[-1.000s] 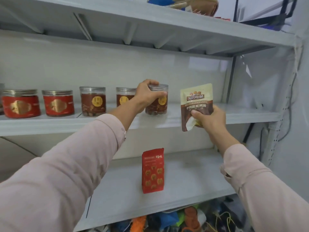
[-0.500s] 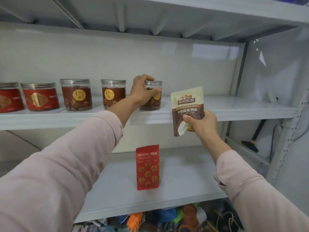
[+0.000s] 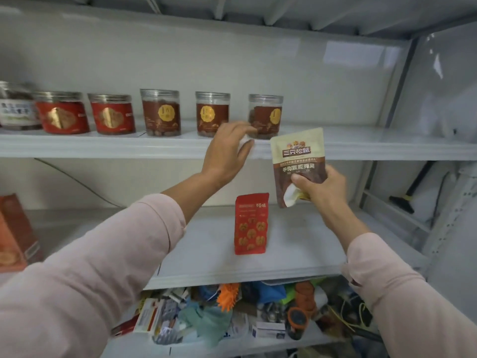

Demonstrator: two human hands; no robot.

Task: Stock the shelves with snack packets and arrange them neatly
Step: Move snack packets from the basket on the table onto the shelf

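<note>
Holding a snack pouch (image 3: pixel 296 156) up to the upper shelf (image 3: pixel 103 148), both hands raised.
The right hand (image 3: pixel 322 187) grips the cream-and-brown pouch by its lower corner, in front of that shelf's edge. The left hand (image 3: pixel 227 148) is spread loosely, fingertips (image 3: pixel 245 129) just beside the rightmost brown-label jar (image 3: pixel 265 116). A red snack packet (image 3: pixel 251 223) stands upright on the lower shelf (image 3: pixel 296 244).
</note>
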